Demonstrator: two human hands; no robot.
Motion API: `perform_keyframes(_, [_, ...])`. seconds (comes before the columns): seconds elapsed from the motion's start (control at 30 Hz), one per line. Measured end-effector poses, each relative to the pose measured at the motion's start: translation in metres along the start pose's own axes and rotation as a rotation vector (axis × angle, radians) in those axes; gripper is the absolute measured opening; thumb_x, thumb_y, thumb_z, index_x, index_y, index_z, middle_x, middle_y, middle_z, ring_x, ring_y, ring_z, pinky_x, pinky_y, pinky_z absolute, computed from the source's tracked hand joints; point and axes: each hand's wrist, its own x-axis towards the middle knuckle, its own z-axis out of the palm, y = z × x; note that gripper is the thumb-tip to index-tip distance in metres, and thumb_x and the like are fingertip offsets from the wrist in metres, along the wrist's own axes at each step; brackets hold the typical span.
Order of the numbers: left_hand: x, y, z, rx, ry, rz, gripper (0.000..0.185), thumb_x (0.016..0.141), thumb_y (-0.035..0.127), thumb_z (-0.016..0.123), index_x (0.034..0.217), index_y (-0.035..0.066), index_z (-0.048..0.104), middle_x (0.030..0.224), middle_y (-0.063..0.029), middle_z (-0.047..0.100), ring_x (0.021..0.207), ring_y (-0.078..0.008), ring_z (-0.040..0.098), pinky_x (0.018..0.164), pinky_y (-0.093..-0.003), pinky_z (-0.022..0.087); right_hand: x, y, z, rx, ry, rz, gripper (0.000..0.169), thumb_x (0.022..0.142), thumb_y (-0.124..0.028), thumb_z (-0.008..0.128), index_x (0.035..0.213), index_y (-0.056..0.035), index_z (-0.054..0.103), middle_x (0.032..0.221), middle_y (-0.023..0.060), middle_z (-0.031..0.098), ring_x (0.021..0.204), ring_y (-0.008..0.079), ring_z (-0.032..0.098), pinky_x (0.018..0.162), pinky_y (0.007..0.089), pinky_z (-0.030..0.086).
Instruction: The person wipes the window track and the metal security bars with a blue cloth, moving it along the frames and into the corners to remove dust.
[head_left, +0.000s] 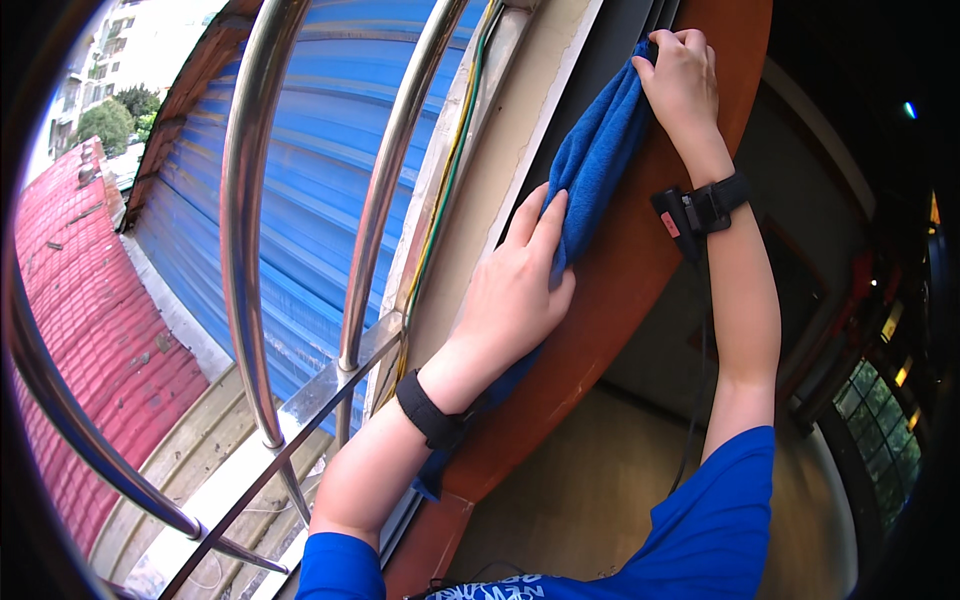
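Note:
A blue cloth (600, 150) is stretched along the dark window frame (600, 67), beside its reddish-brown wooden casing (600, 337). At the upper end of the cloth, my right hand (681, 79) pinches it between thumb and fingers against the frame. My left hand (517, 281) lies on the cloth lower down, its fingers over the cloth's edge and its thumb on the near side. Past my left wrist, the cloth's lower end hangs down behind the forearm, partly hidden. Both wrists wear black straps; a small black device sits on the right one.
Polished metal security bars (251, 187) and their crossbar (322, 382) stand outside at the left. Yellow and green wires (450, 172) run along the outer wall. Beyond are blue corrugated sheeting (315, 172) and a red roof (97, 322). A black cable (699, 390) hangs beside my right arm.

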Motion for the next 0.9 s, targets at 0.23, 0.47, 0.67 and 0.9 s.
perform_keyframes(0.23, [0.0,0.003,-0.003,-0.022,0.003,0.011,0.062,0.078,0.007,0.061,0.137,0.007,0.043,0.138,-0.0228,0.043,0.114,-0.043,0.053,0.094,-0.0433,0.047,-0.006,0.001,-0.004,0.208,-0.076,0.165,0.017,0.083,-0.03,0.07,0.093,-0.0153,0.072,0.103,0.0036,0.06,0.093,0.0239,0.061,0.078,0.0385,0.054])
perform_keyframes(0.47, [0.008,0.009,-0.005,-0.028,0.007,0.026,0.062,0.078,0.008,0.061,0.138,0.008,0.042,0.138,-0.0228,0.042,0.115,-0.0428,0.052,0.094,-0.0435,0.047,-0.003,0.004,0.014,0.225,0.101,0.112,0.013,0.086,-0.027,0.067,0.091,-0.016,0.072,0.099,0.005,0.061,0.092,0.0248,0.061,0.075,0.0379,0.054])
perform_keyframes(0.67, [0.014,0.011,-0.001,-0.045,0.012,0.036,0.062,0.079,0.008,0.061,0.138,0.008,0.042,0.138,-0.0235,0.042,0.116,-0.0435,0.051,0.095,-0.0438,0.046,0.007,0.016,0.028,0.304,0.088,0.096,0.016,0.086,-0.026,0.066,0.098,-0.0179,0.073,0.087,0.0037,0.064,0.078,0.0223,0.065,0.072,0.0362,0.055])
perform_keyframes(0.9, [0.015,0.009,-0.003,-0.034,0.02,0.039,0.062,0.079,0.008,0.061,0.138,0.008,0.043,0.138,-0.0227,0.043,0.117,-0.0429,0.051,0.096,-0.0435,0.046,0.014,0.018,0.035,0.279,0.114,0.056,0.013,0.087,-0.025,0.065,0.09,-0.0149,0.074,0.091,0.0061,0.067,0.081,0.0227,0.066,0.07,0.0353,0.056])
